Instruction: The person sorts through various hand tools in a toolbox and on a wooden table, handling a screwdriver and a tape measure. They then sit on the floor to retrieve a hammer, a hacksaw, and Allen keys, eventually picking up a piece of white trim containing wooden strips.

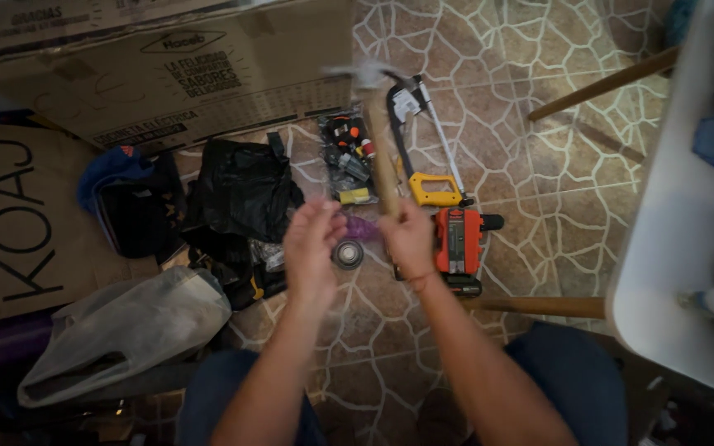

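- Head view: right hand (pixel 407 239) is wrapped tight around a wooden-handled hammer (pixel 379 140), raised and blurred above the tiled floor (pixel 539 165).
- Left hand (pixel 311 239) is open, holding nothing, just beside the handle; a swing could strike it.
- The head could also hit the hacksaw (pixel 431 165) or the small round tin (pixel 347 253) below.

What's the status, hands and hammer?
Right hand gripping hammer handle, head raised, blurred. Left hand open beside it, empty. Hacksaw, orange power tool on floor below.

The right hand (pixel 407 235) grips a wooden-handled hammer (pixel 382 153) upright; the left hand (pixel 311 239) hovers open beside it.
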